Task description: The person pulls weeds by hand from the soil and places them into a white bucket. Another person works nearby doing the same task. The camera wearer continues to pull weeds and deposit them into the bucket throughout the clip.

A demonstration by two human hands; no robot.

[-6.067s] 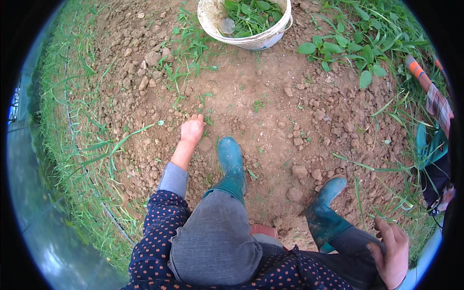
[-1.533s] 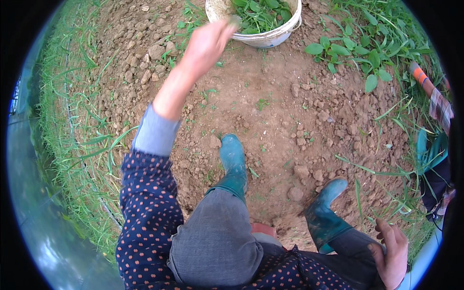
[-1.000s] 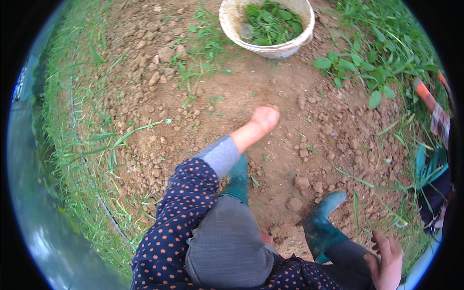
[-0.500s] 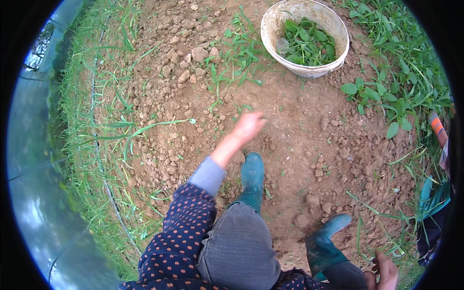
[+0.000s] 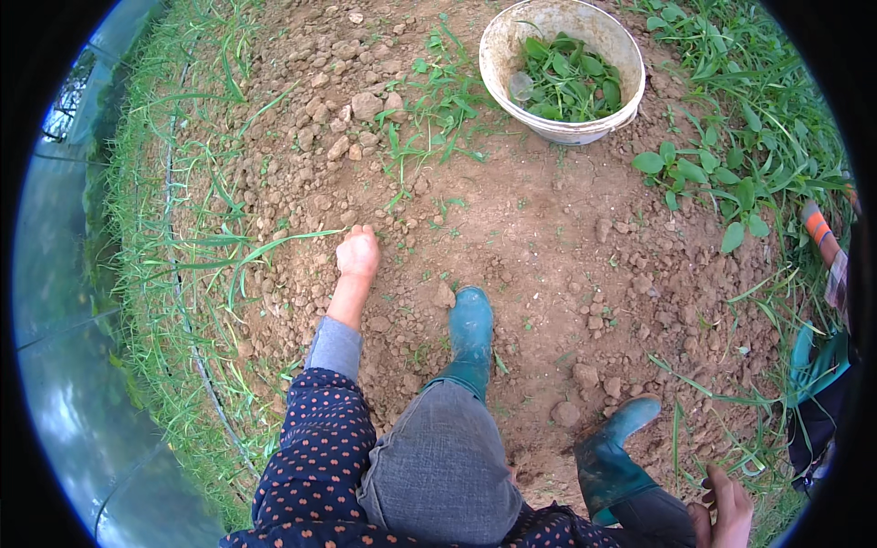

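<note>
1 white bucket of green leaves

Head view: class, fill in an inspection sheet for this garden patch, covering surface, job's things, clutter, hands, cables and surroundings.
Surface: bare brown soil, lumpy with clods and small stones.
Job's things: white bucket holding green leaves; grass weeds rooted in front of it.
Clutter: nothing seen.
Hands: left hand closed low at the soil by a long grass blade; right hand on the right knee, fingers loose.
Cables: thin line through the left grass.
Surroundings: grass strip, broad-leaved plants, teal rubber boots.
</note>
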